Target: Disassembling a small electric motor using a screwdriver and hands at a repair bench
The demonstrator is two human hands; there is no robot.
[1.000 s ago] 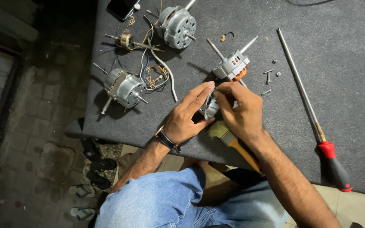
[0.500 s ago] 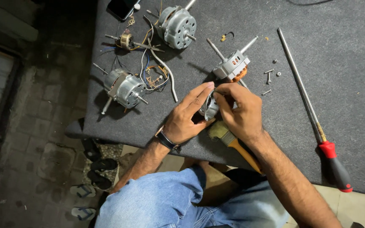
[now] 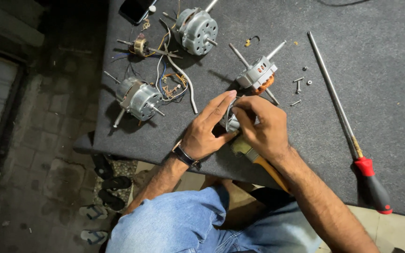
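Grey metal motor part pinched between both hands above the felt table's near edge | left hand steadies it, fingers flat; right hand closed on it from above | loose screws parked beside stator; long screwdriver aside, within reach
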